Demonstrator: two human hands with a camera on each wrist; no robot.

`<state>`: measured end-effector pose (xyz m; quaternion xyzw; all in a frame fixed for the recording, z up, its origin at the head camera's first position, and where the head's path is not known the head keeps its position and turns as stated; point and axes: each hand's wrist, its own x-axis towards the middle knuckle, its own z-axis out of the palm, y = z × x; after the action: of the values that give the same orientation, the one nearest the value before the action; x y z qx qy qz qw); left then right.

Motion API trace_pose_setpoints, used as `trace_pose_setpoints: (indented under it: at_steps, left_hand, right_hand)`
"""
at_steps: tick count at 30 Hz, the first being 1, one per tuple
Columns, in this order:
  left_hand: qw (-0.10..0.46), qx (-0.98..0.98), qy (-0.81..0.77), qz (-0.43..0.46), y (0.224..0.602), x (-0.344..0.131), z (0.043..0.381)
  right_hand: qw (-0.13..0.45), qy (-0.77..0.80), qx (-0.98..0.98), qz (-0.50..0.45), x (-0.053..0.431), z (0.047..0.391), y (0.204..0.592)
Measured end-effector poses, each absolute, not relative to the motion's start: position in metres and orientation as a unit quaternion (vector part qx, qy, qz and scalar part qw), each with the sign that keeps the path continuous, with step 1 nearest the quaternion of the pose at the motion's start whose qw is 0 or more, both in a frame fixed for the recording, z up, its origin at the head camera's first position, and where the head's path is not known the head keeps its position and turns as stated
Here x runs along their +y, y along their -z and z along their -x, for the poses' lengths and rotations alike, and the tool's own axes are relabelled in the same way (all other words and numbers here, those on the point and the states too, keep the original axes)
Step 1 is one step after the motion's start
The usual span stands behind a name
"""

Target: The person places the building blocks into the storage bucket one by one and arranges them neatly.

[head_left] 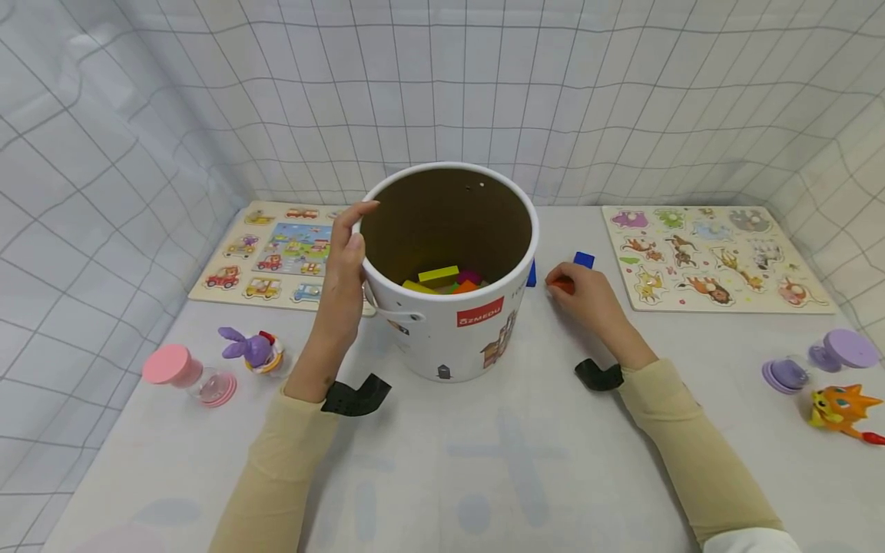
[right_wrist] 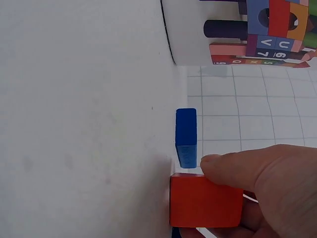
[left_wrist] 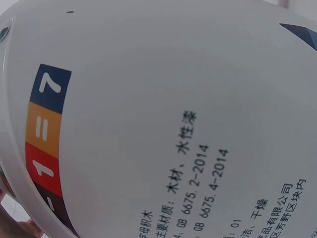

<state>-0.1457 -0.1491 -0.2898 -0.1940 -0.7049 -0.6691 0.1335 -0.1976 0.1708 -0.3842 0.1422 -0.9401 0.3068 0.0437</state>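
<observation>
Fingers and thumb of my right hand [head_left: 588, 296] are pinching an orange-red block [right_wrist: 205, 201], thumb across one face, and there it is, low over the white table [head_left: 429, 453] just right of the bucket [head_left: 418, 338]. Whether its underside touches the cloth, I cannot tell.

Over to my left hand [head_left: 342, 269]: it grips the bucket's left side, fingers bent at the rim, while the left wrist view fills with printed white wall.

Down inside the bucket, blocks lie in a heap! One yellow block [head_left: 439, 274] sits on top, with magenta, green and orange pieces showing around it.

And out here, one blue block [head_left: 584, 259] lies just beyond my right hand; another blue block [head_left: 531, 275] peeks out from behind the bucket's right side.

Flanking all this, a vehicle puzzle board [head_left: 286, 280] lies behind my left hand, an animal puzzle board [head_left: 707, 253] to the right, and a purple rabbit figure [head_left: 256, 349] near my left forearm.
</observation>
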Motion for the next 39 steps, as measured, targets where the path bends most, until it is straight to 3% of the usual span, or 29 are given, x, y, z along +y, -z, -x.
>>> trace_pose_setpoints:
  at_steps: [9, 18, 28, 39]
  left_hand:
    - [0.132, -0.706, 0.669, 0.189, 0.29, -0.149, 0.146]
    - [0.137, -0.701, 0.671, 0.198, 0.287, -0.148, 0.146]
    - [0.13, -0.699, 0.676, 0.195, 0.285, -0.149, 0.146]
    - [0.131, -0.698, 0.679, 0.188, 0.289, -0.148, 0.146]
  right_hand:
    - [0.036, -0.352, -0.929, -0.107, 0.175, 0.197, 0.377]
    - [-0.017, -0.554, -0.832, -0.027, 0.192, 0.191, 0.338]
    - [0.072, -0.749, -0.649, -0.111, 0.175, 0.139, 0.259]
    - [0.169, -0.615, -0.729, -0.249, 0.12, 0.09, 0.22]
